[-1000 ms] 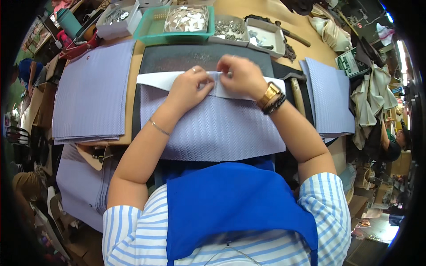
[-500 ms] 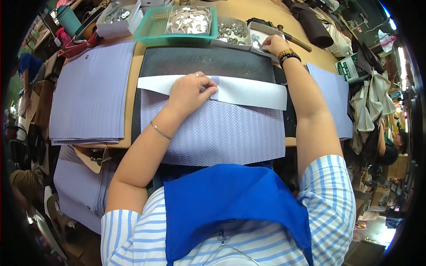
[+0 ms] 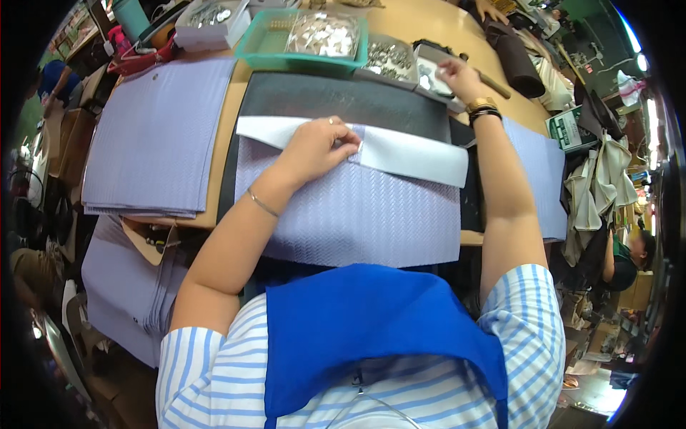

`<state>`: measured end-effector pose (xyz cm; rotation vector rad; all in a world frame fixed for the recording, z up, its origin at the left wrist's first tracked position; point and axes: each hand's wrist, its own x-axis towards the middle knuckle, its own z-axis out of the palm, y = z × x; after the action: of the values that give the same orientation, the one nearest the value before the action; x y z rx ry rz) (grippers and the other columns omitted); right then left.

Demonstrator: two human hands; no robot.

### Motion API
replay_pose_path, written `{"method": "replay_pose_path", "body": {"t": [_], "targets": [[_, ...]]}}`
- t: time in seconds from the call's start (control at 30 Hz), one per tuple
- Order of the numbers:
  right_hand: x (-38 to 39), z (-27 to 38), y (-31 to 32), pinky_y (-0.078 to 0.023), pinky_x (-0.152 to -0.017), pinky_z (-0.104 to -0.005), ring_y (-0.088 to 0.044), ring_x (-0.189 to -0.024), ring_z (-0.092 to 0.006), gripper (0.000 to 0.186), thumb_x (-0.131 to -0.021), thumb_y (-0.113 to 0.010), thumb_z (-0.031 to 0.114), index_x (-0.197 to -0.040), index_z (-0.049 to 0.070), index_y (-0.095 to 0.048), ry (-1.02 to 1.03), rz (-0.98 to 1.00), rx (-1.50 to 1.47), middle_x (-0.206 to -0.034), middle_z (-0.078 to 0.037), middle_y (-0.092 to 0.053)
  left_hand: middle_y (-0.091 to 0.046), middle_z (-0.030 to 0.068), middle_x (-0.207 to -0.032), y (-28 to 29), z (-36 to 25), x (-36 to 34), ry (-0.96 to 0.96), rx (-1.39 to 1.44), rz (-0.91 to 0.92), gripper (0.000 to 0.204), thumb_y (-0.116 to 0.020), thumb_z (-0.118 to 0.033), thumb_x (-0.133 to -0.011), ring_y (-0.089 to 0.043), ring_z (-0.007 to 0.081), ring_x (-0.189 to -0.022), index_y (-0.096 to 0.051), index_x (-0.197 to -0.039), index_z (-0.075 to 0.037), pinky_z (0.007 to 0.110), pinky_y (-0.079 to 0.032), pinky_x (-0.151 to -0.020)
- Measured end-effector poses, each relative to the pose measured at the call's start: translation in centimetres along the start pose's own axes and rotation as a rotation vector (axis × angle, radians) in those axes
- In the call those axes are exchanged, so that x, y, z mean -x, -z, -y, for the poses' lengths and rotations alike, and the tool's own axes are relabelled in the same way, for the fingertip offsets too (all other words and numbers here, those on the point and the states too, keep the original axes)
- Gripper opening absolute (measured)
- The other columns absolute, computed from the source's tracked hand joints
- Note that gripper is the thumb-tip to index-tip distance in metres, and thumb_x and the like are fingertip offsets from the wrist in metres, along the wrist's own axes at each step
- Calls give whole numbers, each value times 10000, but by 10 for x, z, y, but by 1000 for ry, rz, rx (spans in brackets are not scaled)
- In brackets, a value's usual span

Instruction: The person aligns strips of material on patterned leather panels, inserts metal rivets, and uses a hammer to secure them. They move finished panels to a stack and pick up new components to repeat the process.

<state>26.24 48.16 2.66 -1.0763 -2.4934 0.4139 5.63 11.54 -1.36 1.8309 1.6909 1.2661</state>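
A lavender sheet (image 3: 343, 222) with a woven texture lies in front of me, its far edge folded over as a white strip (image 3: 414, 155). My left hand (image 3: 318, 148) rests on that strip, thumb and fingers pinched at the sheet's centre seam. Whether a small part sits under those fingertips is hidden. My right hand (image 3: 463, 80) reaches to a small white box (image 3: 429, 77) holding small pale pieces, at the far right. Its fingers are drawn together over the box. What they hold, if anything, I cannot make out. Beneath the sheet's far part lies a black mat (image 3: 343, 93).
A green basket (image 3: 261, 53) with pale scraps stands beside a box of metal fittings (image 3: 389, 57). Lavender sheets are stacked at left (image 3: 153, 136) and right (image 3: 539, 175). A hammer handle (image 3: 494, 86) and dark roll (image 3: 518, 64) lie beyond my right hand. Another person's hand (image 3: 491, 10) shows at the far edge.
The view has shifted, so the table things appear farther right. My right hand remains at the small box with its fingers curled differently. My left hand keeps its pinch at the seam.
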Motion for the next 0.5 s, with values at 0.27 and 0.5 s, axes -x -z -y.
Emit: {"method": "replay_pose_path", "body": {"t": [0.27, 0.5], "targets": [[149, 184, -37, -590, -844, -278, -734, -934, -123, 221, -918, -804, 135, -1106, 22, -784, 149, 396, -641, -1039, -91, -790, -736, 124, -951, 13, -3, 11, 148, 71, 55, 347, -794, -145, -871, -716, 282, -885, -675, -1181, -45, 379, -565, -817], [167, 170, -61, -580, -762, -295, -723, -844, -156, 258, -837, -878, 167, -1059, 64, -796, 240, 306, -531, -961, -64, -731, -725, 113, -933, 12, 0, 8, 113, 85, 44, 378, -769, -117, -858, -695, 254, -857, -630, -1200, -37, 370, -561, -807]]}}
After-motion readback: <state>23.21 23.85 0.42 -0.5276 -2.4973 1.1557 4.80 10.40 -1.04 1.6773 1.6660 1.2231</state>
